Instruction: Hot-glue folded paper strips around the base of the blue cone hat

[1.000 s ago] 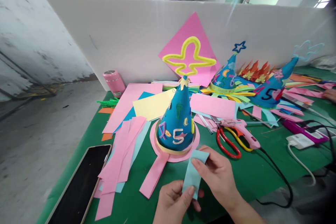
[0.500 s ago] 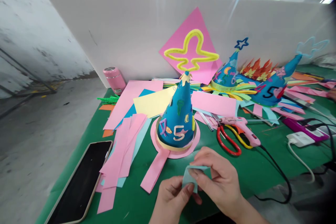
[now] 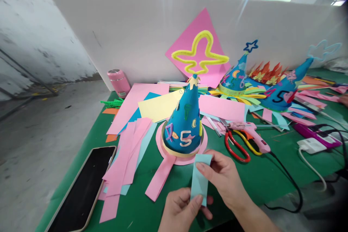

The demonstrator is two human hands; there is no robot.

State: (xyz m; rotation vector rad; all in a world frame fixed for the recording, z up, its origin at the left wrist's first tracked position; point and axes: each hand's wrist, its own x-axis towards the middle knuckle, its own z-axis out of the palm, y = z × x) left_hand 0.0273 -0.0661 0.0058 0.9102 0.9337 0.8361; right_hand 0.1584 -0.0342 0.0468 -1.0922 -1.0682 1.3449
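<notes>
A light blue paper strip [image 3: 201,181] is held upright between both hands at the table's near edge. My left hand [image 3: 181,206] pinches its lower end, thumb in front. My right hand [image 3: 223,174] grips the upper part with the thumb across its face. Just beyond stands a blue cone party hat [image 3: 185,116] with a pink paper brim [image 3: 160,141], a white 5 and a yellow pipe-cleaner shape [image 3: 201,54] on top. From the brim a pink paper strip [image 3: 160,177] sticks out toward me.
Left are loose pink strips [image 3: 127,156] and a phone [image 3: 81,188]. Right lie red-handled scissors [image 3: 236,148] and a pink glue gun [image 3: 252,134] with a trailing cord. Other cone hats [image 3: 282,90] stand behind, before a white board [image 3: 122,32]. Another person's hand [image 3: 344,98] shows far right.
The light blue strip was folded over between my fingers; now it is spread out lengthwise. My right hand has shifted slightly up and holds its upper part.
</notes>
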